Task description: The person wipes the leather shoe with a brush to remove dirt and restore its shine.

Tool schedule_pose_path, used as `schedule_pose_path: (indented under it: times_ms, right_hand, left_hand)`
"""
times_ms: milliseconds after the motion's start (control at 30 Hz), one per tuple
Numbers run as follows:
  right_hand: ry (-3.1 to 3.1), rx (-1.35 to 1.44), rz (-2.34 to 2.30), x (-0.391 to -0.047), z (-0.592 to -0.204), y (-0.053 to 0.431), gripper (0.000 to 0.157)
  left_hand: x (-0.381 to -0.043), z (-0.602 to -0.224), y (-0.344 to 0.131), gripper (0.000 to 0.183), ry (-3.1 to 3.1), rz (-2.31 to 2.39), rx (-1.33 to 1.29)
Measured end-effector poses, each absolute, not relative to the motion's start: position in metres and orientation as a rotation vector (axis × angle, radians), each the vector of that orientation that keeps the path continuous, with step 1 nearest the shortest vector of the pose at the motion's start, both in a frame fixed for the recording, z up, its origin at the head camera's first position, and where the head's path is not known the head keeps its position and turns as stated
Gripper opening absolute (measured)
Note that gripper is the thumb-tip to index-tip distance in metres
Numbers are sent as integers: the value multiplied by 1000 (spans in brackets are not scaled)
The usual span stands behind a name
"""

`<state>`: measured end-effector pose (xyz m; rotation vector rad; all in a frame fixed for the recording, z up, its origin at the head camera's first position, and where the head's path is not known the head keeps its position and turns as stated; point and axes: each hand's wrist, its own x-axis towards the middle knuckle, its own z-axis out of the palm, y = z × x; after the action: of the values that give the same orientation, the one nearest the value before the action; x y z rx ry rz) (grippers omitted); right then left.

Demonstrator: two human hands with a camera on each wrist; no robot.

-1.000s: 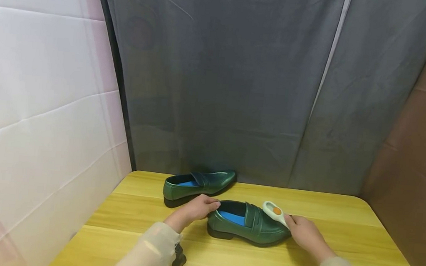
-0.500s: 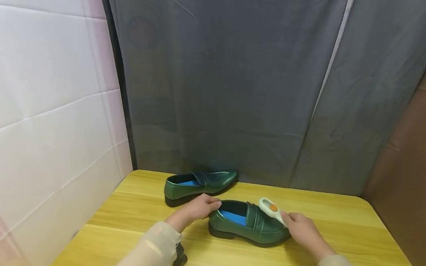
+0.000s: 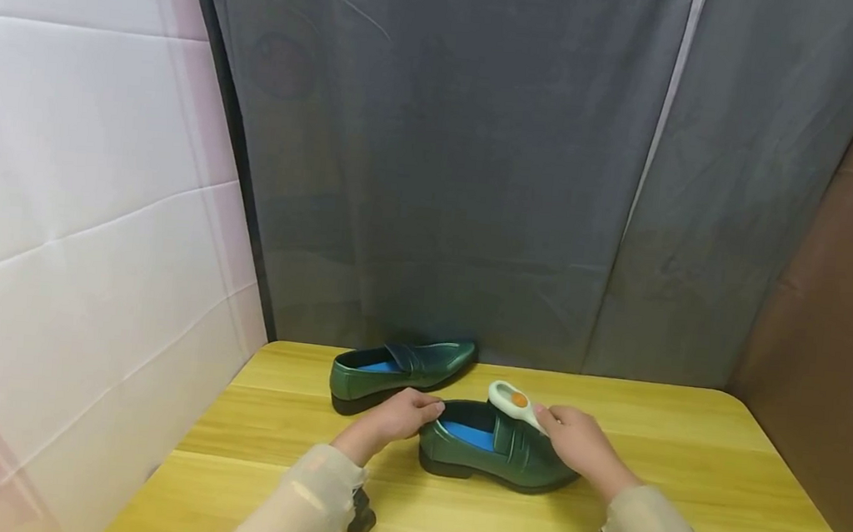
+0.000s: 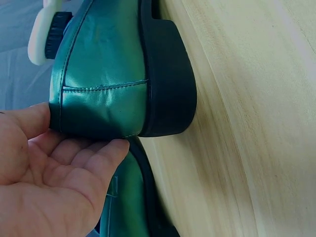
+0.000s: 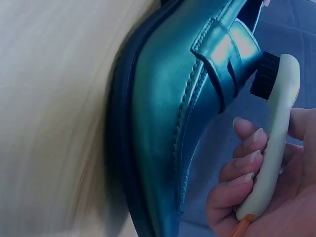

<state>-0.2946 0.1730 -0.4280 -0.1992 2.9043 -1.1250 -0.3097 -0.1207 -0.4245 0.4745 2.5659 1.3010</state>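
Note:
A green loafer with a blue insole stands on the table, its toe pointing right. At its heel, my left hand pinches the back rim; the left wrist view shows the thumb at the collar and fingers against the heel leather. My right hand grips a pale shoe brush with an orange spot on its back. Dark bristles face the strap across the loafer's upper, at or very near it. Whether they touch, I cannot tell.
A second green loafer stands behind and to the left, near the grey curtain. The yellow wooden table is bounded by a white panel on the left and a brown one on the right.
My right hand has moved the brush leftward along the loafer's top, from the toe area to the strap near the opening. The left hand has stayed at the heel.

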Motion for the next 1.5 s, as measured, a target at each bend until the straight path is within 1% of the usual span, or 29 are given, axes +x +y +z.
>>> schedule_pose_path:
  times_ms: [133,300,533,867,1167,1333,1500]
  right_hand:
    - [2904,-188,-1113,-295,-427,175,47]
    - [2886,-139,-1069,-293,-435,190,62]
    - [2874,-68,-976,-288,-447,221,61]
    - [2972,-81,-711,-278,-441,260,77]
    - [2979,4,-625,-273,-428,288,73]
    - [2979,-6,-634,-274,-430,288,75]
    - [2978,-13,-616,-280,-432,270,80]
  left_hand:
    - [-310,-426,-122,39,2575,1290,494]
    - [-310,-426,-123,39,2576,1290,488]
    - [-309,-427,-125,40,2571,1293,468]
    - [-309,-428,-125,42,2547,1310,461]
    - [-307,-427,-126,42,2553,1305,457]
    - [-307,-428,-126,42,2570,1291,463]
    - [-306,-429,-126,41,2578,1294,447]
